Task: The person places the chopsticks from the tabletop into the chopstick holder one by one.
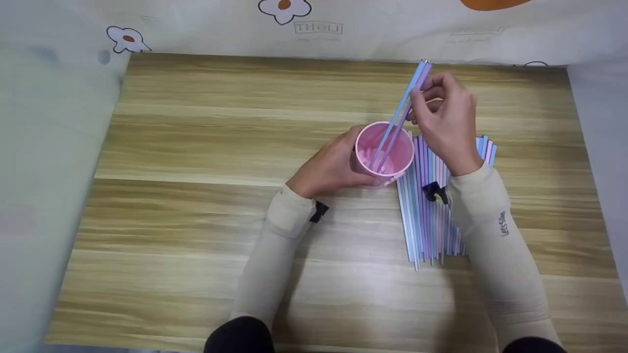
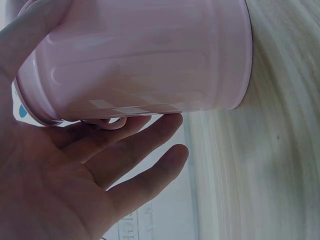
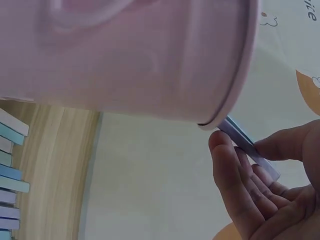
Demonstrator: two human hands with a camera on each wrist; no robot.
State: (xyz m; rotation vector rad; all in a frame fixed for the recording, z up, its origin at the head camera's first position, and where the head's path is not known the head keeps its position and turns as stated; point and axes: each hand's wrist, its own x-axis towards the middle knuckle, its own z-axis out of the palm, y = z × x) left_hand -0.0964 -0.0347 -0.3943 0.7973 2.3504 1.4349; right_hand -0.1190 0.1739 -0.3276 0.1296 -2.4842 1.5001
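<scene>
A pink bucket (image 1: 370, 139) has its mouth facing up toward the head camera, and my left hand (image 1: 331, 164) grips it from the left side. The left wrist view shows the thumb on one side of the bucket wall (image 2: 135, 60) and the fingers on the other. My right hand (image 1: 449, 110), above and to the right of the rim, pinches a light blue stick (image 1: 409, 93) and a purple stick (image 1: 401, 120) between thumb and fingers. Their lower ends are inside the bucket; their upper ends stick out past the fingers. Whether the bucket's base touches the table I cannot tell.
A flat bundle of pastel sticks (image 1: 417, 215) lies on the wooden table (image 1: 196, 220), right of the bucket and partly under my right forearm. Behind the table is a pale covering with flower prints (image 1: 284, 9). Small black cameras (image 1: 319, 212) sit at both wrists.
</scene>
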